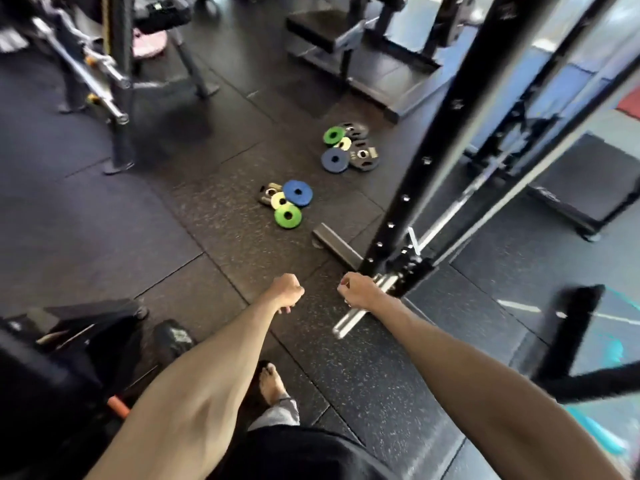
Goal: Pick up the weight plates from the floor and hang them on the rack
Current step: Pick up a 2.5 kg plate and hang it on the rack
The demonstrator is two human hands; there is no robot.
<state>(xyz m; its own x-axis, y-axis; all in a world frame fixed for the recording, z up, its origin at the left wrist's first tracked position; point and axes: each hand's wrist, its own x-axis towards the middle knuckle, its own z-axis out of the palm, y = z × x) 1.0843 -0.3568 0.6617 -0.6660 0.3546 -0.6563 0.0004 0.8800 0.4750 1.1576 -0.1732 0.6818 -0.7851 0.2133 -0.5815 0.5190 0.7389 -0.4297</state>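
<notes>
In the head view, you look down at a dark rubber floor (104,237). Your two arms reach forward in the lower middle of the frame. Your left hand (285,292) is curled into a loose fist, and it holds nothing. Your right hand (356,292) is curled in the same way, and I see no plate in it either. Just beside the right hand there is a chrome peg (349,320) low on the rack (446,133), and it carries no plate.

The weight plates all lie on the floor, well apart from your hands. The nearer pile (285,202) is in the centre of the frame: one blue plate, one green, one pale yellow and one dark. The farther pile (348,147) is higher and to the right, near the rack upright; it has a green, a blue and a pale plate and some black ones.

In my judgement the task is at its very beginning. No plate is lifted and no plate hangs on the rack as far as this view shows. Both piles are left to do, and the nearer pile seems the natural one to start with.
</notes>
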